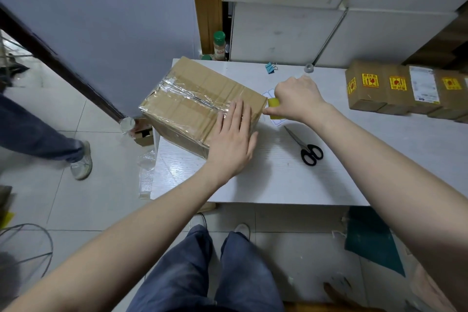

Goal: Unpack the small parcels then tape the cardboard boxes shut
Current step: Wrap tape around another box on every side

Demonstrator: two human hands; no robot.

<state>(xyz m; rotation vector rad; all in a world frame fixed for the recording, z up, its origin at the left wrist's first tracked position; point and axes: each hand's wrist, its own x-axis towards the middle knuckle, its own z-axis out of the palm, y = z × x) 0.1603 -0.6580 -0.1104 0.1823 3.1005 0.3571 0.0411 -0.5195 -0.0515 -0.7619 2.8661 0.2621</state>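
A brown cardboard box (192, 99) sits on the left part of the white table (253, 180), its flaps closed, with a shiny strip of clear tape along the top seam. My left hand (234, 139) lies flat, fingers apart, on the box's near right corner, over the end of the tape. My right hand (295, 97) is closed around a yellow tape roll (274, 108) right at the box's right edge. Black-handled scissors (305, 145) lie on the table between my arms.
Several small brown parcels (405, 90) with yellow-red fragile labels stand in a row at the table's right. A blue binder clip (270, 67) and a small clear tape roll (309, 68) lie at the back. Another person's leg and shoe (81, 162) are on the floor at the left.
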